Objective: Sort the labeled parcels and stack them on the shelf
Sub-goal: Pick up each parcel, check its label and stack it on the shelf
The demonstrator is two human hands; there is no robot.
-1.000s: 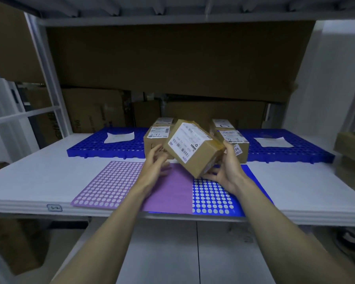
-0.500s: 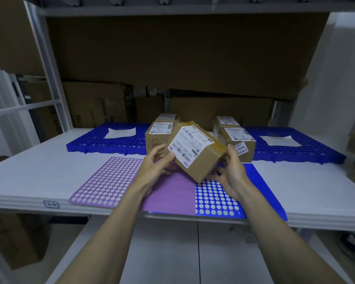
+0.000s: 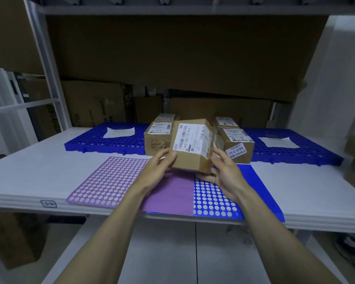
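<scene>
I hold a small brown cardboard parcel point(image 3: 190, 152) with a white barcode label just above the white shelf point(image 3: 39, 167). My left hand point(image 3: 159, 171) grips its lower left edge, thumb on the front face. My right hand point(image 3: 223, 171) grips its right side and underside. Behind it, on the blue perforated pallet point(image 3: 94, 140), stand two parcels on the left, the front one point(image 3: 155, 140) marked "6-2", and two on the right, the front one point(image 3: 237, 144) carrying a "17-2-3204" sticker.
A purple dotted sheet point(image 3: 113, 181) and a blue dotted sheet point(image 3: 213, 199) lie on the shelf under my hands. White paper slips point(image 3: 119, 132) point(image 3: 277, 141) rest on the pallet. Large cardboard boxes point(image 3: 94, 103) line the back. A "6-2" tag point(image 3: 48, 203) marks the shelf edge.
The parcel has turned from a leftward tilt to nearly upright, its label now facing me squarely. Both hands shifted with it, staying on its sides.
</scene>
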